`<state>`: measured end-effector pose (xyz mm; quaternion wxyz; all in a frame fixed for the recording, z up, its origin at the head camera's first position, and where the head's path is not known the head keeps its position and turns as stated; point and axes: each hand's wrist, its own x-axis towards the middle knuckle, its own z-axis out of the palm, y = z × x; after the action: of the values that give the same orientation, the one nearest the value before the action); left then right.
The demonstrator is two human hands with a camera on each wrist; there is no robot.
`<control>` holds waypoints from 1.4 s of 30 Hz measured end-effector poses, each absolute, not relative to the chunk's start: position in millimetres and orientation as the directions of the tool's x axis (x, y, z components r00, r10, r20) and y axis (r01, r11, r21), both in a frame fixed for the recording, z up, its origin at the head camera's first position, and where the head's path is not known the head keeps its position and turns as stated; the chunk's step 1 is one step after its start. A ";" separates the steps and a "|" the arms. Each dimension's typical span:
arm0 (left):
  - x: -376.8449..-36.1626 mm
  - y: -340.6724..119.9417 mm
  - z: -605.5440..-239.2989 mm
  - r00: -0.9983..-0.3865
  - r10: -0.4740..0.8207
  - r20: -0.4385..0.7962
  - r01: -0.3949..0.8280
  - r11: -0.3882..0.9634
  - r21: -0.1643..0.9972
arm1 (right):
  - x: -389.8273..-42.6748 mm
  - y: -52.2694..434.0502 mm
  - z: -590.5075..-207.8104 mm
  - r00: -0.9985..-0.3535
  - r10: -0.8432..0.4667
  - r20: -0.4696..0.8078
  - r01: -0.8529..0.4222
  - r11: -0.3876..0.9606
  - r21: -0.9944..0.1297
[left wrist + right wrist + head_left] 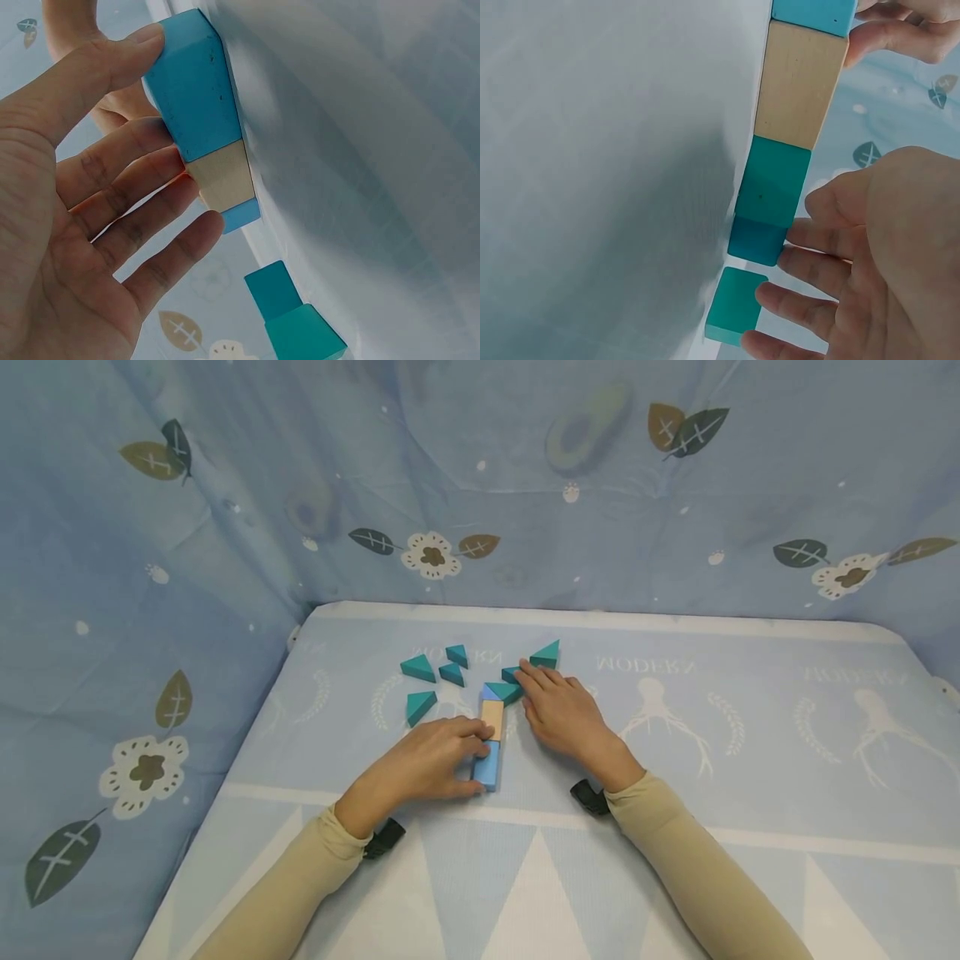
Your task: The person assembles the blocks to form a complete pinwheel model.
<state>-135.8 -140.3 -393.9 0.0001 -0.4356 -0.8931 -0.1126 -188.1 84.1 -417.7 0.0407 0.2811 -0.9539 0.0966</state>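
Note:
My left hand lies along the left side of a row of blocks. Its thumb touches the near end of a blue block, and its outstretched fingers touch the row's side. Beyond that block come a plain wooden block and a small blue piece. A teal triangular block adjoins the far end, with a darker teal one against it. My right hand reaches over from the right, fingers extended. Its fingertips are at the darker piece and near a separate teal triangle.
Left of the row lie loose triangular blocks: a green-teal one, another, and two smaller dark teal ones close together. A patterned cloth covers the table. Behind and to the left hangs a blue printed curtain.

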 end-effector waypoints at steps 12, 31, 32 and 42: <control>-134.5 -140.3 -394.3 -0.629 0.771 0.101 0.772 0.605 0.196 | -187.2 84.7 -419.2 -0.821 -0.538 0.190 -0.565 0.813 -0.139; -134.8 -140.0 -392.9 -0.629 0.772 0.090 0.769 0.601 0.217 | -188.7 83.1 -419.6 -0.812 -0.543 0.215 -0.575 0.807 -0.137; -134.8 -140.0 -392.8 -0.628 0.773 0.091 0.770 0.601 0.216 | -188.8 83.1 -419.7 -0.812 -0.543 0.212 -0.576 0.805 -0.143; -134.8 -139.6 -392.9 -0.629 0.771 0.093 0.770 0.603 0.207 | -191.4 85.5 -419.4 -0.811 -0.557 0.179 -0.585 0.783 -0.211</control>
<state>-134.8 -139.6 -392.9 -0.0029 -0.4304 -0.8954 -0.1140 -191.4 85.5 -419.4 0.0536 0.3030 -0.9427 0.1291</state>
